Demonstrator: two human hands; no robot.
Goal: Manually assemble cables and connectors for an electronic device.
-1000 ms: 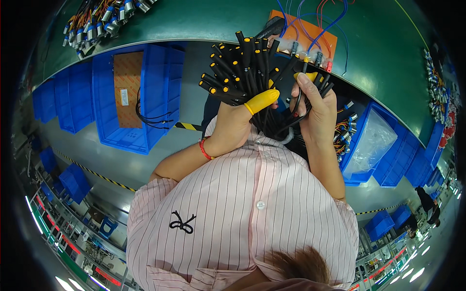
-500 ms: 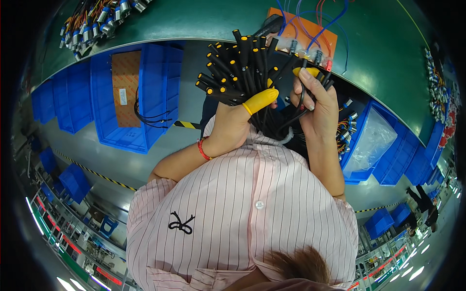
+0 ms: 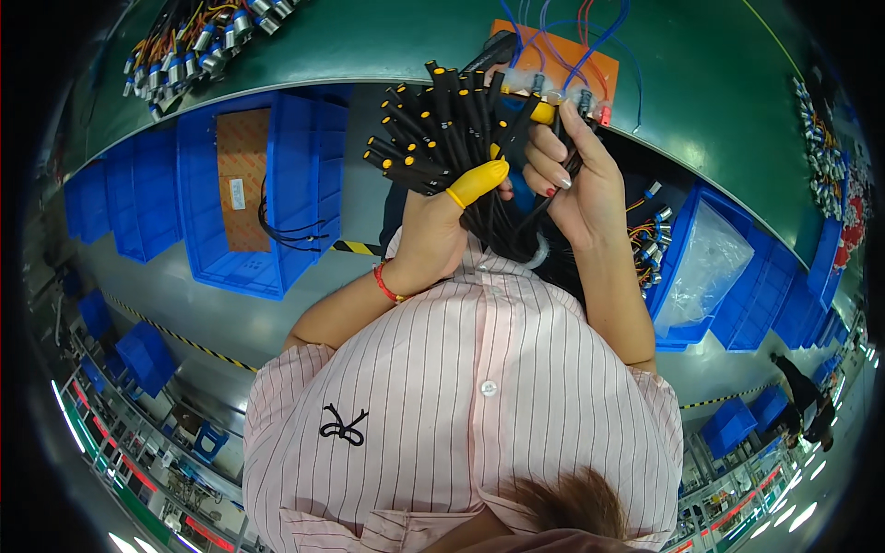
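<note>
My left hand point(image 3: 431, 230), with a yellow finger cot on the thumb, is closed around a thick bundle of black cables point(image 3: 454, 120). Their black sleeved ends fan out toward the bench, many with yellow tips. Close by on the right, my right hand point(image 3: 593, 195) pinches a black cable near its end; a yellow finger cot point(image 3: 542, 112) covers a fingertip. Directly beyond this hand sits an orange box point(image 3: 590, 69) with clips and connectors on its near side and blue, purple and red wires above. Below my hands the cables curve down through a pale tie point(image 3: 539, 252).
The green bench point(image 3: 350, 41) carries a pile of silver-and-blue connectors point(image 3: 198, 55) at far left and more connectors point(image 3: 823, 161) at far right. Blue bins point(image 3: 230, 269) stand below its edge, one holding clear plastic point(image 3: 708, 263). A person point(image 3: 811, 405) is in the right background.
My right hand has moved left, bringing the pinched cable against the bundle's right side. The bundle in my left hand has shifted slightly left.
</note>
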